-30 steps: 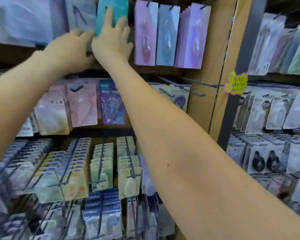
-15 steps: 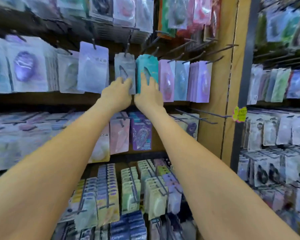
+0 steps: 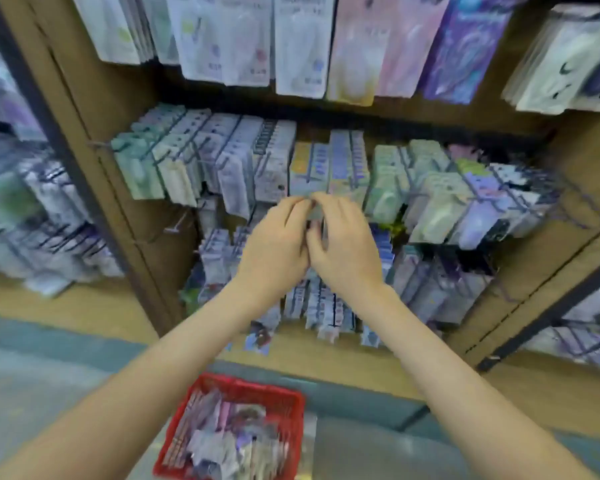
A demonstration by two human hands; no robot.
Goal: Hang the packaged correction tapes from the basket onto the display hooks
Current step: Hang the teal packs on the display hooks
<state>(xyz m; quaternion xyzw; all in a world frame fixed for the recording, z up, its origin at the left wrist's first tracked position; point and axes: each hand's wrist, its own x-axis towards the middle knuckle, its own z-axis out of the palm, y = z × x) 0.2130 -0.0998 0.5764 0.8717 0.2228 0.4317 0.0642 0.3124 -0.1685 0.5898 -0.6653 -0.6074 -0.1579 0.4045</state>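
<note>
- Packaged correction tapes (image 3: 222, 436) lie heaped in a red basket (image 3: 293, 398) on the floor (image 3: 32, 386), low in the view between the two forearms.
- One more of them, a small pale pack (image 3: 315, 213), is up at the shelving, between the fingertips of both hands. It sits in front of the middle row of hung stock. Blur hides its print and whether its hang-hole is on a wire.
- The left hand (image 3: 274, 244) has a narrow grip: the fingers curl in and pinch the pale pack's left edge, with the back of the hand turned to the camera.
- The right hand (image 3: 349, 249) also has a narrow grip, pinching the same pack from the right with its thumb tucked beneath. The two hands touch at the thumbs.
- The display hooks (image 3: 466, 183) are dark wires that stick out from a brown wooden backboard (image 3: 125, 188). In the middle row they are crowded with small packs in green, grey, yellow and lilac.
- A bare hook (image 3: 176, 228) juts out just left of the hands, below the middle row.
- Larger flat packs (image 3: 298, 46) in white, pink and purple hang in the row above.
- A lower row of bluish packs (image 3: 326, 303) hangs under the wrists.
- Neighbouring bays to the left and right hold more hung stock, too blurred to read.
</note>
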